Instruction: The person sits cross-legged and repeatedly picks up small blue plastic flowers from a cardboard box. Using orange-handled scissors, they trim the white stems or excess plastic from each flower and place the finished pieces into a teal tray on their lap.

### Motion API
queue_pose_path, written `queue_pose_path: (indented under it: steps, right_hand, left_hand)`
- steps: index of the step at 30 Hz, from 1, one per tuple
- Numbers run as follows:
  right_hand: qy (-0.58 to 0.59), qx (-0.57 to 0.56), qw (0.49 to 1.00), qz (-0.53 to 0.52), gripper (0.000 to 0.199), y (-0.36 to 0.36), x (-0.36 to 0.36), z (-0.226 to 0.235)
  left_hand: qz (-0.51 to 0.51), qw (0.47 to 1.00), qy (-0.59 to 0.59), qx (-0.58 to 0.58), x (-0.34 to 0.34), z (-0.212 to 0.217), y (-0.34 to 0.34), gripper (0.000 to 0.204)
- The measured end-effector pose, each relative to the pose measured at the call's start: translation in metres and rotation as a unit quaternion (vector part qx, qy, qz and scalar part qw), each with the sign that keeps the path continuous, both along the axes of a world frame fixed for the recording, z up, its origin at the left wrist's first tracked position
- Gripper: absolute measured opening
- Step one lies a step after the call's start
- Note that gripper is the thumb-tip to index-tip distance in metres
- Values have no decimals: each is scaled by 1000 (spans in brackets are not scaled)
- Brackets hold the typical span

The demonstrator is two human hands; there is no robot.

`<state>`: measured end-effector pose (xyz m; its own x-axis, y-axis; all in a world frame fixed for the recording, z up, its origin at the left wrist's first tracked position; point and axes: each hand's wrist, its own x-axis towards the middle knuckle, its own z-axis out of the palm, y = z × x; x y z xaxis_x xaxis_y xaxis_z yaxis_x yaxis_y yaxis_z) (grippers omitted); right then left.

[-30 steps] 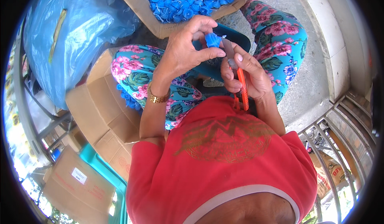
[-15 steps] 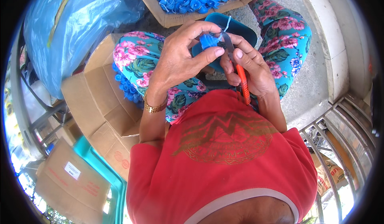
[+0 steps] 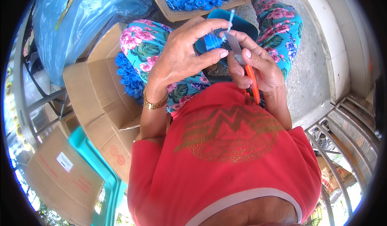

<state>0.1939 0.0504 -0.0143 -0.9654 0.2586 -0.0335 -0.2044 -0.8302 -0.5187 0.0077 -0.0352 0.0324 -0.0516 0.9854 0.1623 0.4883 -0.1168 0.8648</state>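
Compared with the view half a second ago, where both hands sat closer to the top of the picture, they are now lower and nearer the red shirt, and the thin pale-blue strand on the cap points up past the fingertips.

The left hand (image 3: 181, 58) is curled narrow, thumb and fingertips pinching a small round blue plastic cap (image 3: 212, 41) over the lap, just in front of a teal plastic bowl (image 3: 246, 24). A gold-coloured chain bracelet (image 3: 154, 103) circles that wrist.

The right hand (image 3: 258, 68) is closed around an orange-handled utility knife (image 3: 252, 80); its flat grey metal blade runs up along the forefinger and its tip meets the cap beside the strand. The orange handle slants down across the palm toward the shirt.

Beyond the knees, an open brown cardboard box (image 3: 169, 8) holds a heap of the same glossy blue caps. To the person's left, a second corrugated cardboard box (image 3: 100, 93) with its flaps spread holds more caps (image 3: 125, 78), partly hidden by the floral-print trouser leg. A crinkled translucent blue plastic bag (image 3: 80, 20) bulges beyond that box. On the right lies rough grey concrete floor (image 3: 310, 72).
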Motion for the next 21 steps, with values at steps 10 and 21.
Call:
queue_pose_path:
  steps: [10,21]
  right_hand:
    - [-46,90,993,-60,37,-17,21,15]
    - [-182,612,708,-301,31,-28,23,17]
  left_hand:
    - [-19,1000,19,15,17,12,-8,43]
    - [77,966,-239,-55,67,-9,-7,33]
